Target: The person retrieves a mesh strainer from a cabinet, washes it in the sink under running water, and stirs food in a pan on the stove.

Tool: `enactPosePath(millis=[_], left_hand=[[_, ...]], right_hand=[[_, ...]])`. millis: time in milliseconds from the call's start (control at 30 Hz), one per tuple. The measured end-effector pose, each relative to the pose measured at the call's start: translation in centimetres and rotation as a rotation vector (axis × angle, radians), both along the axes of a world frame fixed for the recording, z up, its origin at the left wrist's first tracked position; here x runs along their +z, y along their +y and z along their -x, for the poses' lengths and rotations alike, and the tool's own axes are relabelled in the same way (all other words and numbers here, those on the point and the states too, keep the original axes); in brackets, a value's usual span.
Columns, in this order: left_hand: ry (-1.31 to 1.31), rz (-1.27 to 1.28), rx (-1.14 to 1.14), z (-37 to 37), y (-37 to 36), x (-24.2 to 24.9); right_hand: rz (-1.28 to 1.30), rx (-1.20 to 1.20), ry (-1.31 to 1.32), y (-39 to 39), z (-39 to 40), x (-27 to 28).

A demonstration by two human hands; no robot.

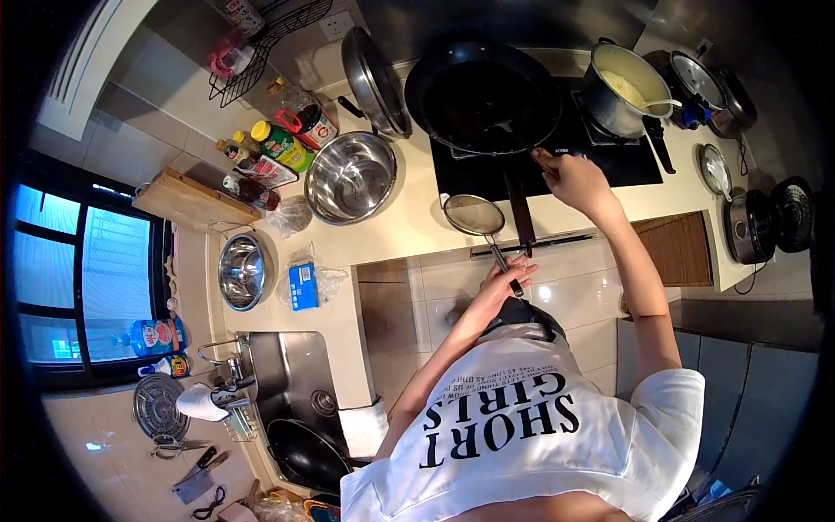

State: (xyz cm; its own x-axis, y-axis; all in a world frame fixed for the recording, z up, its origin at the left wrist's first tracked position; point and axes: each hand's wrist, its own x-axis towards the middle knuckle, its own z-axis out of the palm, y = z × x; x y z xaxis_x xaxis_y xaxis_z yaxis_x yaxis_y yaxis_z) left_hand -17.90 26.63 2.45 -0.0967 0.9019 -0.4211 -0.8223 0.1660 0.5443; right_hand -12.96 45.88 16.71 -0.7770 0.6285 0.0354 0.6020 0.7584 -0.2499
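Observation:
A large black wok (435, 113) stands on the stove, its long handle (519, 209) pointing at my body. My right hand (578, 181) is closed around the wooden grip of a dark utensil at the wok's near rim; the other end reaches into the wok, where dark surroundings blur it. Below the wok handle's end, my left hand (506, 280) holds the handle of a round mesh strainer (474, 214). The strainer hangs over the counter's front edge, left of the wok handle. Some fingers of this hand are spread.
A steel pot (613, 114) with pale contents and a ladle stands right of the wok. Steel bowls (350, 177), bottles (283, 146) and a blue box (303, 287) are on the left counter (335, 248). The sink (291, 361) is lower left; a rice cooker (748, 228) is far right.

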Motion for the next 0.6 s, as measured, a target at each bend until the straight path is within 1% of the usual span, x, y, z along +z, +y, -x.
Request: enactPosePath(millis=[67, 133, 167, 200, 267, 300, 333, 400, 533, 600], left_hand=[[-0.016, -0.002, 0.005, 0.0, -0.1, 0.1], [0.007, -0.005, -0.008, 0.1, -0.1, 0.4], [0.008, -0.006, -0.008, 0.1, -0.1, 0.6], [0.005, -0.003, -0.007, 0.1, -0.1, 0.8], [0.001, -0.001, -0.007, 0.1, -0.1, 0.8], [0.011, -0.004, -0.009, 0.1, -0.1, 0.8], [0.021, -0.006, -0.012, 0.1, -0.1, 0.7], [0.011, -0.004, -0.006, 0.1, -0.1, 0.6], [-0.015, -0.011, 0.009, -0.1, -0.1, 0.1], [-0.020, -0.007, 0.011, -0.1, -0.2, 0.0]], right_hand=[[-0.021, -0.004, -0.035, 0.1, -0.4, 0.9], [0.084, -0.034, -0.016, 0.2, -0.7, 2.4], [0.115, -0.084, -0.025, 0.1, -0.6, 3.3], [0.114, -0.084, -0.025, 0.5, -0.7, 3.6], [0.204, -0.020, 0.077, 1.8, -0.8, 4.0], [0.180, -0.102, 0.061, 1.9, -0.6, 4.8], [0.254, -0.117, 0.114, 1.6, -0.7, 6.3], [0.196, -0.150, 0.114, 1.3, -1.0, 7.8], [0.147, -0.166, 0.107, 1.4, -2.3, 8.9], [0.078, -0.122, 0.157, 0.8, -2.8, 9.3]])
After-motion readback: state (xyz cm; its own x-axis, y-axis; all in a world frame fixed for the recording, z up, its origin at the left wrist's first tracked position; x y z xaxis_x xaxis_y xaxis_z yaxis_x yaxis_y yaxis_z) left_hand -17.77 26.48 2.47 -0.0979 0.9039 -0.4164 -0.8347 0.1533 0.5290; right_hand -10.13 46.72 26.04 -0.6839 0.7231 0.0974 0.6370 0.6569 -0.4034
